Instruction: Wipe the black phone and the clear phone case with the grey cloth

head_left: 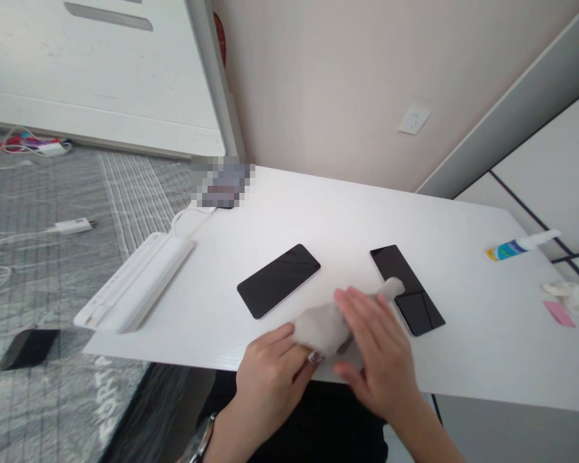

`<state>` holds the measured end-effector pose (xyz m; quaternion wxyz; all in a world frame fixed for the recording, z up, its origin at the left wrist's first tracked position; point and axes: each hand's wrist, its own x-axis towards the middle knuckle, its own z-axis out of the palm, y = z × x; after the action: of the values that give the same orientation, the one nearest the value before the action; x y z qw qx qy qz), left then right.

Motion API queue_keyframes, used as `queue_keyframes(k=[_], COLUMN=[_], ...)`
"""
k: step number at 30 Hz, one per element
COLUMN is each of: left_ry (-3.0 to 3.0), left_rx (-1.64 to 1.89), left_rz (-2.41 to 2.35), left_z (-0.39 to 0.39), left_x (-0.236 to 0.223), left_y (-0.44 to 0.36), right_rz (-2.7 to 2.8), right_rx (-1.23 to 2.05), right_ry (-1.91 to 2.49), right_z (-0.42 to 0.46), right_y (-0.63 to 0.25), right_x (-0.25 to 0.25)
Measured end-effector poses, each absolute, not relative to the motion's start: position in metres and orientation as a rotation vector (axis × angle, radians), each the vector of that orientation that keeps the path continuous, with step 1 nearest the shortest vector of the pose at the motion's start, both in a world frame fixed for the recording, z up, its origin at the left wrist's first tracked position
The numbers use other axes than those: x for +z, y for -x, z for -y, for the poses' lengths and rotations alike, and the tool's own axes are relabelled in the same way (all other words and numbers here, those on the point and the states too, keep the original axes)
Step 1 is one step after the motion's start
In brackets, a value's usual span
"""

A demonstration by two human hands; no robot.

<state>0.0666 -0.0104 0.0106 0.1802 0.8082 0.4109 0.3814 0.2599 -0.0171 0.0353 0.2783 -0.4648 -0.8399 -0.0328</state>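
Near the front edge of a white table (pixel 318 218), my left hand (pixel 267 376) is curled shut on the end of a grey cloth (pixel 321 325). My right hand (pixel 379 350) lies over the cloth with its fingers stretched flat and open, pressing on it. The cloth's far tip reaches a black phone (pixel 408 289) lying face up on the right, which has a small dark square sheet on its lower part. A second black phone (pixel 278 280) lies face up just left of the hands.
A long white device (pixel 135 283) with a cable lies at the table's left edge. A small spray bottle (pixel 521 245), crumpled white wipes (pixel 572 296) and a pink slip (pixel 558 313) sit at the right. A grey mattress with chargers and a black object (pixel 27 347) lies left.
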Motion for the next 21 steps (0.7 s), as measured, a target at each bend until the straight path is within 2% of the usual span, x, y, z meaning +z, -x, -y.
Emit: queue_keyframes(k=[3, 8, 13, 16, 21], left_ry=[-2.323, -2.36, -2.334, -2.228, -2.052], left_rx=[1.067, 1.192, 1.09, 1.247, 1.417], left_rz=[-1.077, -1.199, -1.07, -1.117, -1.127], left_z=[0.009, 0.011, 0.009, 0.007, 0.012], left_x=[0.018, 0.014, 0.021, 0.02, 0.017], left_y=[-0.068, -0.066, -0.068, -0.076, -0.088], right_rz=[2.095, 2.291, 2.095, 2.143, 2.165], right_rx=[-0.094, -0.085, -0.07, 0.001, -0.436], right_ry=[1.414, 1.086, 1.442, 1.306, 0.895], right_z=[0.018, 0.033, 0.017, 0.024, 0.045], right_y=[-0.259, -0.237, -0.267, -0.25, -0.211], right_x=[0.033, 0.032, 0.034, 0.033, 0.042])
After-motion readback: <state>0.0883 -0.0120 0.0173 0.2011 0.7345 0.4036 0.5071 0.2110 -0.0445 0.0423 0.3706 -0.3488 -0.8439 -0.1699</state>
